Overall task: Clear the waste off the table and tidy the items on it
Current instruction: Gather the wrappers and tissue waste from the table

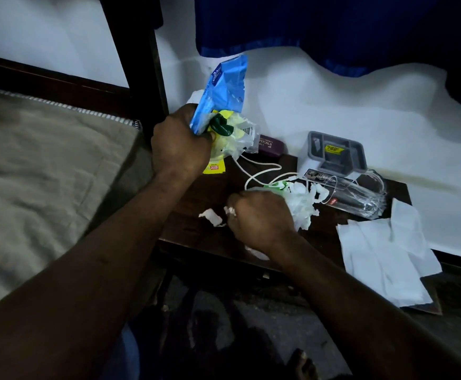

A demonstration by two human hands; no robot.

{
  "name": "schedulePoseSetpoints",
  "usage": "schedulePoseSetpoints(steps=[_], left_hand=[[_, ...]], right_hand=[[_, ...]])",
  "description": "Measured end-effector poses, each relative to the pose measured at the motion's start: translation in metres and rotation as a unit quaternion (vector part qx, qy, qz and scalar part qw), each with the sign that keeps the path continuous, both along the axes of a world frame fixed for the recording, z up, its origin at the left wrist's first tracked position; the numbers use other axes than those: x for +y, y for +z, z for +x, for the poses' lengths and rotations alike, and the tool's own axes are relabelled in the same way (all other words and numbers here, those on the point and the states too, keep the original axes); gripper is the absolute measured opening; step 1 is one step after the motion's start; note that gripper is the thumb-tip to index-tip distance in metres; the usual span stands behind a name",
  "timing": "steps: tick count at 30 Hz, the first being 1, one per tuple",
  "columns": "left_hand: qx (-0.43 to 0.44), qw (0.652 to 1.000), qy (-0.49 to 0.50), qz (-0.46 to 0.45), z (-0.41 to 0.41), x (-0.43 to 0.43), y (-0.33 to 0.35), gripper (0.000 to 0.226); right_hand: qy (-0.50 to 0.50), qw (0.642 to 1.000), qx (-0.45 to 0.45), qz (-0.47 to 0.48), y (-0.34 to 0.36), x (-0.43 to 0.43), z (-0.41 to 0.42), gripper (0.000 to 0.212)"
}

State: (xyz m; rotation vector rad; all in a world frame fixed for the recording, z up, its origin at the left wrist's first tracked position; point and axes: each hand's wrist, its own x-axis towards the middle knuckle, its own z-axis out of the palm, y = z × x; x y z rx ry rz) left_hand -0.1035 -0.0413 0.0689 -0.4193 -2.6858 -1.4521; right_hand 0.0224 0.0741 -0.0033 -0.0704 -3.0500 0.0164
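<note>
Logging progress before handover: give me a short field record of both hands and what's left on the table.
left hand: grips a bunch of wrappers, blue packet on top, above the table
right hand: grips crumpled white waste on the table
glass tumbler: lying on its side
white cable: loose on the table
tissue scrap: on the table, not yet picked up
white paper sheets: spread at the table's right end
grey organiser: upright, behind the tumbler

Two bare forearms reach forward from the lower edge. The left hand (181, 149) is raised, fingers curled tight round a bunch of wrappers (224, 105). The right hand (262, 218), lower and knuckles up, is fisted, apparently clutching crumpled tissue (302, 204).
</note>
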Motion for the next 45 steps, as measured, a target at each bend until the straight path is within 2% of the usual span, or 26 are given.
schedulePoseSetpoints(steps=[6,9,11,13,17,20,22,25,27,30,32,34,36,38,40,42,45], left_hand=[[0.01,1.0,-0.001,0.004,0.005,0.005,0.002,0.034],[0.022,1.0,-0.001,-0.007,0.006,0.007,-0.001,0.036],[0.032,0.999,-0.003,0.005,0.007,0.011,-0.003,0.039],[0.034,0.999,-0.011,0.01,0.01,0.017,-0.006,0.039],[0.046,0.999,-0.012,0.016,0.013,0.03,-0.014,0.037],[0.042,0.998,-0.032,0.041,0.021,0.044,-0.016,0.034],[0.044,0.996,-0.053,0.049,0.031,0.054,-0.016,0.034],[0.061,0.991,-0.104,0.051,0.049,0.071,-0.017,0.034],[0.061,0.986,-0.141,0.061,0.062,0.082,-0.017,0.033],[0.025,0.974,-0.192,0.118,0.085,0.098,-0.014,0.031],[-0.015,0.965,-0.219,0.146,0.102,0.108,-0.011,0.03],[-0.055,0.957,-0.243,0.148,0.12,0.12,-0.009,0.028],[-0.072,0.949,-0.27,0.144,0.141,0.136,-0.007,0.026],[-0.067,0.944,-0.293,0.136,0.156,0.15,-0.008,0.027],[-0.069,0.932,-0.325,0.144,0.178,0.168,-0.007,0.04],[-0.075,0.924,-0.349,0.136,0.2,0.184,-0.005,0.049],[-0.076,0.915,-0.381,0.11,0.239,0.21,-0.002,0.043]], right_hand=[[-0.094,0.982,0.098,-0.131,0.032,0.038,0.001,0.026],[-0.13,0.943,0.183,-0.246,0.054,0.059,0.005,0.035],[-0.166,0.908,0.232,-0.305,0.063,0.075,0.008,0.029],[-0.222,0.868,0.264,-0.357,0.069,0.09,0.011,0.022],[-0.339,0.76,0.272,-0.483,0.082,0.115,0.022,0.024],[-0.332,0.691,0.299,-0.569,0.086,0.124,0.036,0.049],[-0.319,0.648,0.304,-0.621,0.088,0.127,0.042,0.048],[-0.295,0.572,0.295,-0.707,0.089,0.134,0.056,0.031],[-0.281,0.542,0.312,-0.727,0.087,0.14,0.067,0.019],[-0.278,0.495,0.345,-0.748,0.081,0.149,0.09,0.034],[-0.309,0.461,0.35,-0.754,0.079,0.155,0.103,0.036],[-0.333,0.401,0.38,-0.764,0.08,0.161,0.117,0.044],[-0.361,0.364,0.405,-0.757,0.084,0.166,0.133,0.043],[-0.393,0.362,0.399,-0.745,0.086,0.17,0.146,0.026],[-0.415,0.38,0.402,-0.723,0.091,0.176,0.169,0.011],[-0.43,0.386,0.411,-0.705,0.094,0.181,0.191,0.016],[-0.446,0.394,0.463,-0.658,0.091,0.195,0.227,0.02]])
